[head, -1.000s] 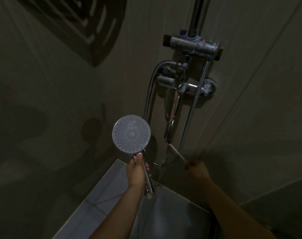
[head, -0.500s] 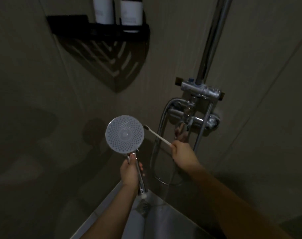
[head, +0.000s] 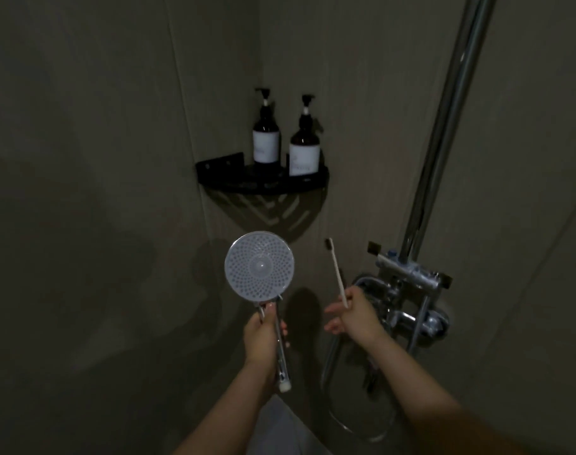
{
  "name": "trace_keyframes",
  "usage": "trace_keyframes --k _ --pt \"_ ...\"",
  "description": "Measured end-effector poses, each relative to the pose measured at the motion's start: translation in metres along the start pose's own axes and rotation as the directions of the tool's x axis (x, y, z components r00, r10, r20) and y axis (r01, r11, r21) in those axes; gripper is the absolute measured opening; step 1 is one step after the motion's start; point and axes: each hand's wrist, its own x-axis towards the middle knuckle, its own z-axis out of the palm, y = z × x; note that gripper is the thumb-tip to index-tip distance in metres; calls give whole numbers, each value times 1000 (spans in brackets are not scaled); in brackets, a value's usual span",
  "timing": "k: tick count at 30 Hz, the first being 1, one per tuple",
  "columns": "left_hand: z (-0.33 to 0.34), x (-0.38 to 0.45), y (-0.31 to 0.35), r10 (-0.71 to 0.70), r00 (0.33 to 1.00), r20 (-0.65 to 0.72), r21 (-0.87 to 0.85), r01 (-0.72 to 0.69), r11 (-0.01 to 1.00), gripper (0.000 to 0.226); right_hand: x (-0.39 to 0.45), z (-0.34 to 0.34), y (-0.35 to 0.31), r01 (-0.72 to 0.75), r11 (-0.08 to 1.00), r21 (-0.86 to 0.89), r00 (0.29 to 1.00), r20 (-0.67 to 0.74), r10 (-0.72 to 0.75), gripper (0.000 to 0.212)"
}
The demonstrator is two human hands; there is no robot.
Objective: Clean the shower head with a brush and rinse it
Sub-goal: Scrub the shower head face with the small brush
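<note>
My left hand (head: 261,339) grips the chrome handle of a round shower head (head: 259,265), held upright with its grey nozzle face turned toward me. To the right of it, my right hand (head: 354,315) holds a thin pale toothbrush (head: 336,271) by its lower end. The dark bristled tip points up, about a hand's width from the shower head's rim and not touching it.
A chrome mixer valve (head: 411,284) with a riser pipe (head: 444,126) is fixed to the right wall, and a hose (head: 332,408) loops below it. A black corner shelf (head: 263,183) above carries two dark pump bottles (head: 285,142). The room is dim.
The view has tilted upward, bringing the shelf and bottles into sight. My right hand lifted the toothbrush from low near the spout, then swung its tip away from the shower head to upright.
</note>
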Motion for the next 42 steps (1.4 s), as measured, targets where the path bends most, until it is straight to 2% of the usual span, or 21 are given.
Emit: trace_keyframes --k 4,5,7,9,12,14,17,20,22,25,26,27,28,30,32,35,36,39,42 --pt "11 -12 62 35 996 77 -54 -31 998 18 -15 -21 -88 334 928 -164 935 -67 -349 10" --pt "12 -17 77 53 995 90 -50 -48 998 19 -21 -25 -109 382 910 -163 914 -82 -398 15" --pt "13 -25 104 100 989 111 -35 -96 995 21 -34 -31 -147 434 893 -120 891 -92 -445 27" --pt "13 -34 128 146 981 131 -18 -145 989 22 -49 -33 -179 460 884 -81 885 -39 -464 27" --pt "11 -46 162 217 961 170 14 -222 975 23 -70 -31 -223 520 835 -182 853 56 -519 17" --pt "11 -53 182 264 947 185 32 -274 961 23 -79 -26 -249 560 773 -298 821 77 -565 25" --pt "13 -63 210 333 918 214 58 -353 934 24 -87 -18 -277 561 699 -444 794 51 -605 46" --pt "14 -72 231 370 895 249 49 -393 918 22 -94 -10 -292 522 613 -593 758 -7 -653 49" --pt "16 -75 241 384 888 254 44 -407 912 23 -98 -8 -302 523 653 -549 723 -120 -680 52" --pt "19 -77 249 396 882 256 42 -419 907 26 -103 -10 -316 459 774 -437 730 -310 -609 49" --pt "20 -78 249 394 881 262 44 -418 907 25 -106 -8 -317 433 772 -466 741 -304 -599 48" --pt "19 -78 249 385 883 269 43 -410 911 25 -107 -4 -316 413 737 -536 766 -234 -599 45" --pt "18 -78 248 376 885 275 36 -400 916 24 -108 5 -313 414 678 -607 784 -141 -605 42" --pt "14 -76 246 372 885 279 32 -396 918 23 -110 21 -303 449 537 -714 767 -1 -642 40" --pt "11 -75 247 368 886 282 44 -395 917 24 -113 20 -303 482 586 -651 749 -42 -662 43" --pt "9 -75 251 377 883 279 36 -402 915 25 -114 2 -312 477 728 -493 702 -284 -653 46" --pt "9 -76 252 380 881 282 34 -405 914 26 -115 0 -314 464 739 -487 706 -301 -641 47" --pt "10 -81 251 376 880 292 18 -398 917 26 -121 16 -306 464 685 -562 802 -62 -594 40" --pt "6 -82 250 376 885 276 -16 -387 922 25 -124 24 -302 505 618 -603 778 9 -628 39"
